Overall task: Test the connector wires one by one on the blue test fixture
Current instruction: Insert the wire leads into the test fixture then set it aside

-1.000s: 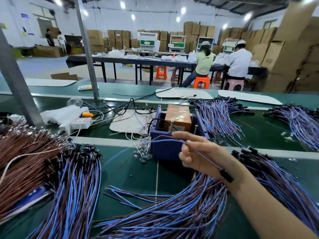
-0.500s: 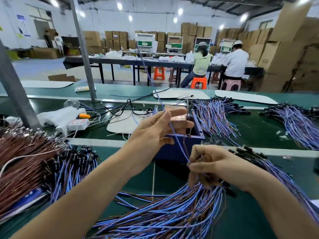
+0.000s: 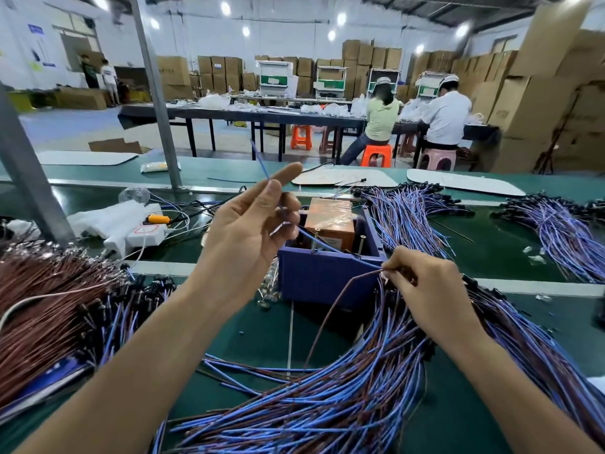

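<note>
Two hands stretch one connector wire in front of the blue test fixture.

At the bottom centre a heap of blue and brown wires lies on the green table. Above it, right of centre, the right hand pinches the wire's end at its fingertips. At centre the raised left hand grasps the same wire in curled fingers, forefinger out, with the tip sticking up. The fixture sits just behind, holding a brown box. Two seated workers are at the upper right.
</note>
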{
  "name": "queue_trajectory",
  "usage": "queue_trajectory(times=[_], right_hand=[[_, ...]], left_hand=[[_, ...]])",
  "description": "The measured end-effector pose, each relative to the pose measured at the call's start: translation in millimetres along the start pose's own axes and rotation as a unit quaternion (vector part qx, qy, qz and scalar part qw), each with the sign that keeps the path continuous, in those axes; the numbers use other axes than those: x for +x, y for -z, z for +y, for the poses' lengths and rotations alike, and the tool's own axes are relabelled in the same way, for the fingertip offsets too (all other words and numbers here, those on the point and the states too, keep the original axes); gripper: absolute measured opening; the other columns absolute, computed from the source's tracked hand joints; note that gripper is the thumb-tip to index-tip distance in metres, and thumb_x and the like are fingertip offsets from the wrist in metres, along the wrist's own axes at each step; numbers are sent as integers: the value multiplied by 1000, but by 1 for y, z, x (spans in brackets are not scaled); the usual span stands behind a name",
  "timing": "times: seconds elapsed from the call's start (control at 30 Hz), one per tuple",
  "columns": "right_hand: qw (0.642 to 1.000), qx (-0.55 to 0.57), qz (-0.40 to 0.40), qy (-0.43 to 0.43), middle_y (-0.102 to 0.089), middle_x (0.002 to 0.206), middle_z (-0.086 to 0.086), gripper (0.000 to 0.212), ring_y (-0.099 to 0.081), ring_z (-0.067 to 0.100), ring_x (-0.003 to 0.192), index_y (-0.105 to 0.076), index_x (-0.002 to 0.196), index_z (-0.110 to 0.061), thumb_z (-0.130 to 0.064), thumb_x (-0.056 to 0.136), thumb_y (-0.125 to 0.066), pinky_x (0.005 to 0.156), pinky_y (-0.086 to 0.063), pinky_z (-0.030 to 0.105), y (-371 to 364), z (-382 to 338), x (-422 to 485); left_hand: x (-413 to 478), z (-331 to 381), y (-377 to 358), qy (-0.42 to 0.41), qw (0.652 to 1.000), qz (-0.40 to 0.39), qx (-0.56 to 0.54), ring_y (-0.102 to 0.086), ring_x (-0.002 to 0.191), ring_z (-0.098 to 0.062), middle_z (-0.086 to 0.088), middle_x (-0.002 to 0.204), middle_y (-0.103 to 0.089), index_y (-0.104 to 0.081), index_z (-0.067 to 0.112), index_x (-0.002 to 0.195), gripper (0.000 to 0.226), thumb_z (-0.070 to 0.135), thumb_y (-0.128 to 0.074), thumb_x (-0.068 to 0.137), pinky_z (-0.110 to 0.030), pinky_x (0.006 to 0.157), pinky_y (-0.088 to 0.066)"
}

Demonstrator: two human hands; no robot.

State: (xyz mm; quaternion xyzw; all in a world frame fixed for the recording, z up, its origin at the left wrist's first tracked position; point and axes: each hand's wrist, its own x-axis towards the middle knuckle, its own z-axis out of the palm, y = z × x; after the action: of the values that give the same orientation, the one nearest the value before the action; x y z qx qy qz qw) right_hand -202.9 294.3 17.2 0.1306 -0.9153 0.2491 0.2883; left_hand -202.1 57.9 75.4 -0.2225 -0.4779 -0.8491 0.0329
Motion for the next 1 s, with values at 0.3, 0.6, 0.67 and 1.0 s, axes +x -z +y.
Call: queue_trajectory(times=[0.3, 0.6, 0.67, 1.0], right_hand=[[1000, 10, -27, -3, -66, 76, -3, 12, -62, 15, 68, -68, 89, -11, -21, 84, -72, 65, -51, 28, -27, 15, -18], [997, 9, -61, -53, -60, 60, -8, 31, -50, 2, 48, -66, 79, -17, -47, 87, -60, 50, -39, 16, -37, 13, -25], [996, 4, -69, -55, -64, 64, -4, 35, -51, 3, 48, -69, 81, -15, -48, 87, -59, 49, -37, 15, -36, 14, -27], [985, 15, -160, -61, -44, 147, -4, 54, -34, 10, 138, -58, 131, -24, -52, 85, -61, 112, -23, 22, -32, 1, -36]], left_hand=[[-33, -51, 12, 182, 910, -116, 353, -54, 101, -18, -1, 108, -63, -70, 43, 102, 29, 28, -45, 97, -39, 96, -42], [-47, -66, -2, 286, 907, -195, 238, -67, 83, -12, -2, 101, -73, -71, 19, 107, 34, 40, -49, 91, -29, 78, -54], [-43, -51, 5, 284, 914, -215, 196, -64, 80, -13, -4, 99, -73, -72, 18, 106, 34, 42, -53, 90, -25, 73, -52], [-10, -26, 16, 238, 957, -120, 113, -65, 69, -12, -10, 91, -73, -76, 11, 94, 29, 25, -51, 88, -16, 59, -50]])
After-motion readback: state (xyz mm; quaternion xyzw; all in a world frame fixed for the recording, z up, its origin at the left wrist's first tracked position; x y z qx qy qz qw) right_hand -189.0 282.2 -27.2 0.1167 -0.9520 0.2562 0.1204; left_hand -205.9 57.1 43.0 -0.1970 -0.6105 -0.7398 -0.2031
